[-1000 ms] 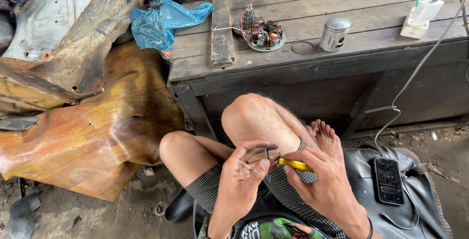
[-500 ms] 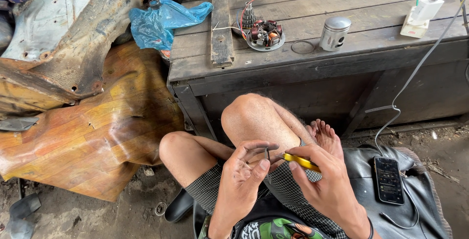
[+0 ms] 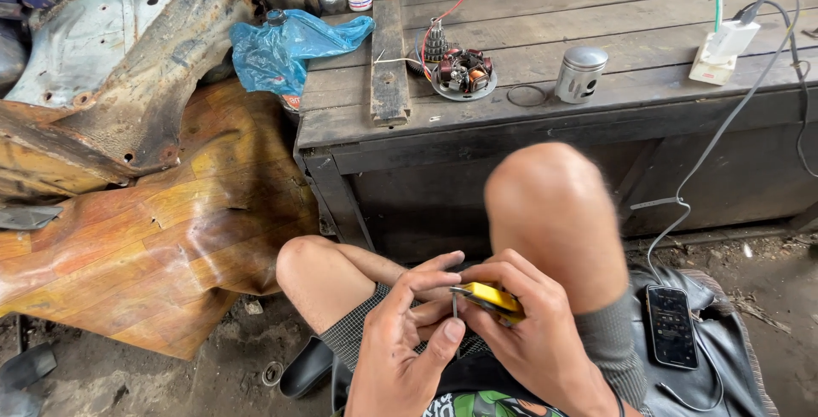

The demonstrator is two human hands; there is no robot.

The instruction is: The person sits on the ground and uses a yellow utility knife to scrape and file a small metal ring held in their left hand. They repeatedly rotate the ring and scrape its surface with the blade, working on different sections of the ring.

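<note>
While I sit with knees up, my right hand (image 3: 532,340) grips a yellow tool (image 3: 492,299), my left hand (image 3: 407,340) pinches a small metal pin (image 3: 455,305) at its tip, phone (image 3: 671,325) beside my thigh, piston (image 3: 580,74) and stator (image 3: 463,73) on the bench (image 3: 545,119) beyond.

The phone (image 3: 671,326) lies right of the hands (image 3: 477,332), below the bench (image 3: 545,119).

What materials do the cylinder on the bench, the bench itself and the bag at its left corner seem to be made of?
The piston-like cylinder looks like bare metal: silvery grey with a shiny domed top. The workbench seems to be weathered wood: dark planks with grain and gaps. The blue bag appears to be thin plastic: crumpled, glossy, slightly translucent.
</note>
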